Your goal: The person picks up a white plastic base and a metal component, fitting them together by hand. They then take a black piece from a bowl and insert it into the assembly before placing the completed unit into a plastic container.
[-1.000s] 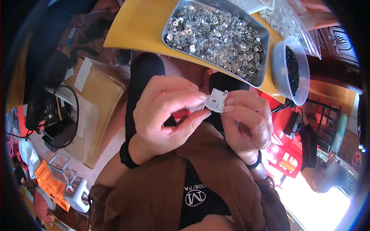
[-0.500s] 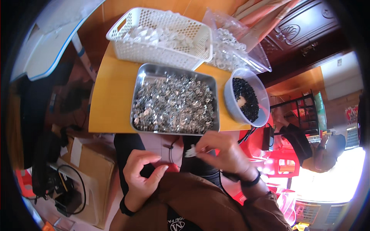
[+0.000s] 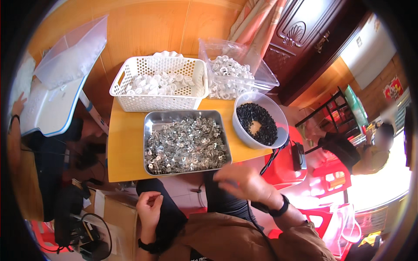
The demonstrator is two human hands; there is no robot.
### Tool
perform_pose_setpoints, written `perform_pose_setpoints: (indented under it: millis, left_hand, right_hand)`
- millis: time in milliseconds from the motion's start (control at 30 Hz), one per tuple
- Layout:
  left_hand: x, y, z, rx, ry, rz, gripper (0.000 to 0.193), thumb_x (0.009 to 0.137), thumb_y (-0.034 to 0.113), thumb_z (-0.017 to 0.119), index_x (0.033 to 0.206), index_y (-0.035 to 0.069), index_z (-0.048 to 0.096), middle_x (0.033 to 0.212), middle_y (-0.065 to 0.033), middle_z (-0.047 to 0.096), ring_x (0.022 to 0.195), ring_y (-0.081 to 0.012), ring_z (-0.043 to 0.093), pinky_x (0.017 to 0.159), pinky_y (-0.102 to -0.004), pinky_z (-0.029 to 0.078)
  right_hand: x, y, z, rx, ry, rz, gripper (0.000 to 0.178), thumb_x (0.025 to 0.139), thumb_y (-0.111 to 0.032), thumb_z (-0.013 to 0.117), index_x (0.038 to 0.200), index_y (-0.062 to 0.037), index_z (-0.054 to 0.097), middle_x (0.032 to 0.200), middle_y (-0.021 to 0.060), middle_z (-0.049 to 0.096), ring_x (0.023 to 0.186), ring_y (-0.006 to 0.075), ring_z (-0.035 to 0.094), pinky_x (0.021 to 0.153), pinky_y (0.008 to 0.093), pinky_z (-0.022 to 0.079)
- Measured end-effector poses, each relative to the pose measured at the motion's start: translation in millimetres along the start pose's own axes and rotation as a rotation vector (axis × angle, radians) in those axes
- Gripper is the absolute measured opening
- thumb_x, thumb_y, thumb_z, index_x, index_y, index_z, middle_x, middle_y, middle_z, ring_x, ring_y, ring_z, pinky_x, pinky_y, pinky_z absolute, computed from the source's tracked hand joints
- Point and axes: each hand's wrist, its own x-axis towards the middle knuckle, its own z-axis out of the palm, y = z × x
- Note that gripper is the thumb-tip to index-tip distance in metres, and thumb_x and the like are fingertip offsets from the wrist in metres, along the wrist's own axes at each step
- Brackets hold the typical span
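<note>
My left hand [image 3: 149,208] rests on my left knee with its fingers curled in; nothing shows in it. My right hand [image 3: 244,182] is blurred, just below the front edge of a metal tray [image 3: 148,143] full of small clear and silvery parts. Whether it holds anything I cannot tell. Behind the tray stands a white plastic basket [image 3: 130,103] with white parts. To the tray's right is a translucent bowl [image 3: 280,141] of small black pieces. A clear bag [image 3: 230,74] of white rings lies at the back.
All of this sits on a small yellow table [image 3: 126,152]. Red plastic stools [image 3: 285,167] stand to my right, a cardboard box [image 3: 115,213] and cables at lower left. A white and blue desk [image 3: 48,115] is on the left. Another person [image 3: 370,150] sits at far right.
My view has lifted from my lap to the table. The hands, first joined on a small white part, have separated: the left dropped to my knee, the right moved toward the tray.
</note>
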Motion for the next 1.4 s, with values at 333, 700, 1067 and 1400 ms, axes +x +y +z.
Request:
perform_pose_setpoints:
  millis: [333, 700, 1067, 1400]
  left_hand:
    - [-10.0, -27.4, 2.3, 0.022, 0.080, 0.089, 0.010, 0.081, 0.004, 0.070, 0.088, 0.001, 0.063, 0.084, -0.0022, 0.063, 0.077, -0.0088, 0.059, 0.073, -0.0224, 0.050]
    - [-34.5, -31.2, 9.6, 0.038, 0.042, 0.093, 0.016, 0.079, -0.001, 0.068, 0.093, 0.003, 0.064, 0.090, -0.0033, 0.065, 0.081, -0.0099, 0.061, 0.078, -0.0233, 0.049]
    - [-70.6, 3.4, 0.9, 0.001, -0.134, -0.105, 0.015, 0.083, 0.006, 0.066, 0.097, 0.001, 0.064, 0.087, -0.0045, 0.064, 0.077, -0.0113, 0.061, 0.070, -0.0247, 0.051]
    - [-118.5, 69.4, 28.0, 0.010, -0.322, 0.054, 0.012, 0.085, 0.005, 0.065, 0.097, 0.001, 0.062, 0.088, -0.0045, 0.063, 0.080, -0.0122, 0.062, 0.071, -0.0262, 0.053]
  right_hand:
    - [-120.4, 47.7, 75.2, -0.271, -0.153, 0.009, 0.049, 0.062, -0.025, 0.077, 0.106, -0.0106, 0.062, 0.130, 0.0132, 0.045, 0.131, 0.0329, 0.033, 0.108, 0.0503, 0.027]
    - [-177.8, 46.4, 50.6, 0.021, 0.383, 0.356, 0.028, 0.074, -0.008, 0.069, 0.100, -0.0017, 0.063, 0.099, 0.0147, 0.063, 0.095, 0.0309, 0.060, 0.084, 0.0370, 0.048]
    - [-265.3, 54.1, 65.9, 0.365, 0.771, 0.673, 0.030, 0.087, -0.020, 0.063, 0.110, 0.0000, 0.061, 0.097, 0.0084, 0.065, 0.090, 0.0141, 0.060, 0.076, 0.0285, 0.049]
    - [-325.7, 76.0, 88.5, 0.811, 1.083, 0.827, 0.031, 0.091, -0.029, 0.057, 0.104, -0.0014, 0.060, 0.100, 0.0087, 0.062, 0.089, 0.0161, 0.059, 0.068, 0.0295, 0.051]
